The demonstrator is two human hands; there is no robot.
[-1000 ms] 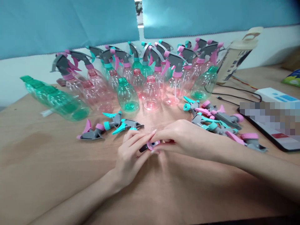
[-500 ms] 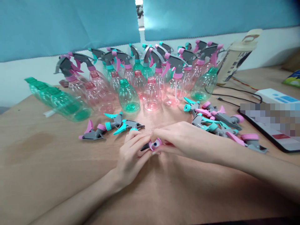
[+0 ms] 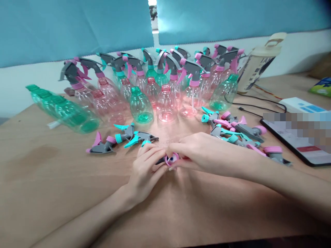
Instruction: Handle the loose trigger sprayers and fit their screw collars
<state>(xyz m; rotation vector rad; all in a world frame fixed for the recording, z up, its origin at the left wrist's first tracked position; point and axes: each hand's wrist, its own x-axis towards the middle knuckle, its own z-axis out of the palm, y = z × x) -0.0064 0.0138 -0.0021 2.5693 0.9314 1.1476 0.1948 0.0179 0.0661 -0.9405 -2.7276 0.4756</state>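
Both hands meet at the middle of the table around one spray head, its pink collar facing the camera. My left hand has its fingers closed round the grey body, which is mostly hidden. From the right, my right hand pinches the pink collar between thumb and fingers. Just beyond the left hand lies a teal and grey spray head. Farther back, an uncapped green bottle and an uncapped pink bottle stand upright.
Several bottles with spray heads stand behind, including a pink one. Green bottles lie at the left. Loose spray heads and a phone are at the right, with a tumbler behind on the table.
The view has shifted very slightly. Both hands stay around the same spray head, and its pink collar has turned a little more toward the camera.
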